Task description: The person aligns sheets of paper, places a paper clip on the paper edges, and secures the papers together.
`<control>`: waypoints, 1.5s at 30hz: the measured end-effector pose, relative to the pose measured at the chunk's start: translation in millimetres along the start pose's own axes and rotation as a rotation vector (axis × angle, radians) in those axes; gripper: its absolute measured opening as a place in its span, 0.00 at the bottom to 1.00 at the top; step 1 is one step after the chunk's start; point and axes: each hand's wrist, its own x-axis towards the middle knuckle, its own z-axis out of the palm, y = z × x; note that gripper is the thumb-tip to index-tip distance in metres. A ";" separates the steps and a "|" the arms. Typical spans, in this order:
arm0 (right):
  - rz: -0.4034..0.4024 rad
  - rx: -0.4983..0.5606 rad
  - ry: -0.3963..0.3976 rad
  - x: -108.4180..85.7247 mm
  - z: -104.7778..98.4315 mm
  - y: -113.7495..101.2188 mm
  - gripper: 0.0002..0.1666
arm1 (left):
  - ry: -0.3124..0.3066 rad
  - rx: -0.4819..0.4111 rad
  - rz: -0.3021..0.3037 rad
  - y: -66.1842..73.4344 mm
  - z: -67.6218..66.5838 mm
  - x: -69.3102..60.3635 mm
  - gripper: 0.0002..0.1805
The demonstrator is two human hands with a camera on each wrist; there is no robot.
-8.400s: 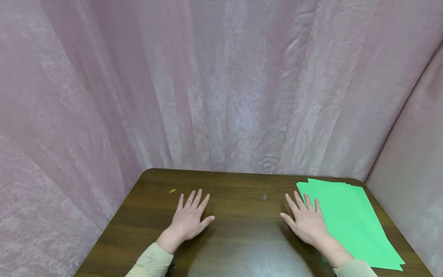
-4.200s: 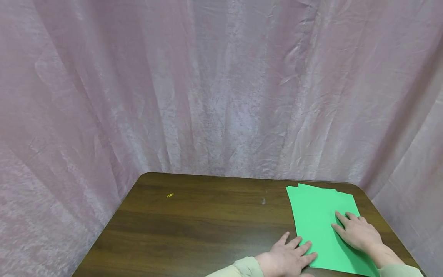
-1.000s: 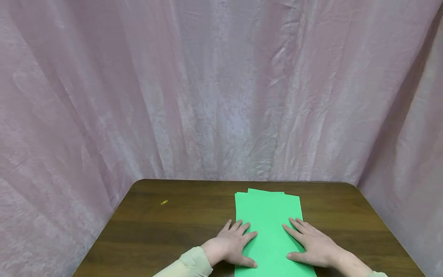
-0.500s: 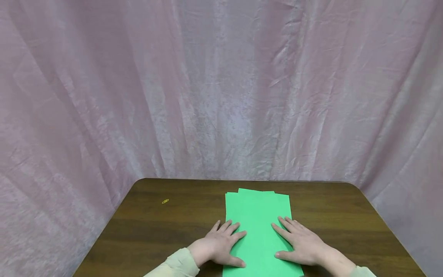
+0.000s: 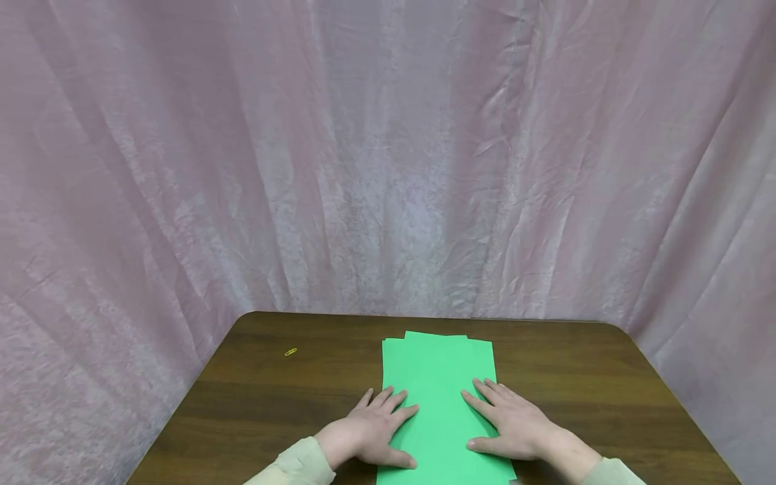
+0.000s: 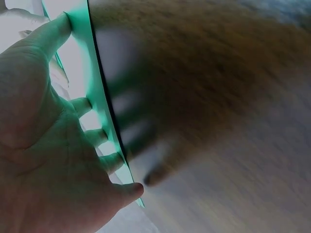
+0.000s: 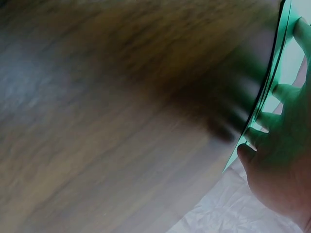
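Note:
Several sheets of green paper [image 5: 436, 391] lie in a loose stack at the middle of the table, their far corners fanned slightly apart. My left hand [image 5: 372, 431] rests on the stack's left edge with fingers spread. On the right edge my right hand [image 5: 512, 424] lies the same way, fingertips touching the top sheet. In the left wrist view the fingertips of the left hand [image 6: 58, 131] press along the paper's edge. The right wrist view shows the right hand [image 7: 286, 131] touching the opposite edge, with layered sheets visible. The stack's near end runs out of the head view.
A yellow paper clip [image 5: 291, 351] lies on the dark wooden table [image 5: 564, 364], toward the far left. Pink-grey curtains [image 5: 388, 155] hang behind the table and along both sides.
The green sheets have come from the table's right side to its middle, both hands on them. Over the last second, hands and sheets have shifted further left. The paper clip has stayed in place.

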 end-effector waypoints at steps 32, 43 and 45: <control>0.005 0.116 -0.003 16.4 13.7 -19.7 0.51 | 0.026 -0.261 -0.022 -17.1 -0.7 -14.2 0.39; 0.225 0.592 0.134 0.9 -20.7 -19.2 0.44 | 0.165 -1.040 -0.175 -30.5 -21.5 -26.5 0.43; 0.303 0.750 0.120 -2.0 -27.7 -18.6 0.45 | 0.172 -1.163 -0.194 -34.5 -24.6 -31.0 0.44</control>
